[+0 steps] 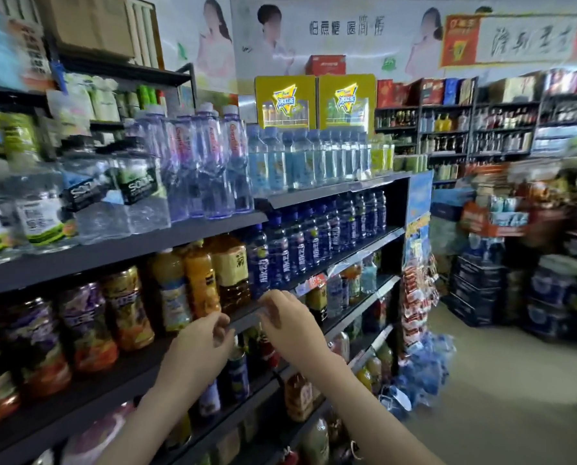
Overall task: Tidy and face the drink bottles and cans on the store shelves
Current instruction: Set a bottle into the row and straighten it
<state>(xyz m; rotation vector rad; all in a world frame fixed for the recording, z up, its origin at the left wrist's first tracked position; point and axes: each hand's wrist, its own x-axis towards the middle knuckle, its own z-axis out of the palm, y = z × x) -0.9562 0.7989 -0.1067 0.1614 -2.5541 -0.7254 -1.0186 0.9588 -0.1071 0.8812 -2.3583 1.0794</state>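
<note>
Left hand and right hand, grips unclear, at the dark shelf edge below bottles.

Two yellow display boxes stand side by side atop the shelving, a red carton behind them before the far wall's posters, cardboard boxes sit top left, and snack packets hang at the shelf end above blue bags on the floor.

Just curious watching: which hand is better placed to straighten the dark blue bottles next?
Probably the right hand: it hovers just below the dark blue bottles, while the left hand sits below the orange bottle.
</note>
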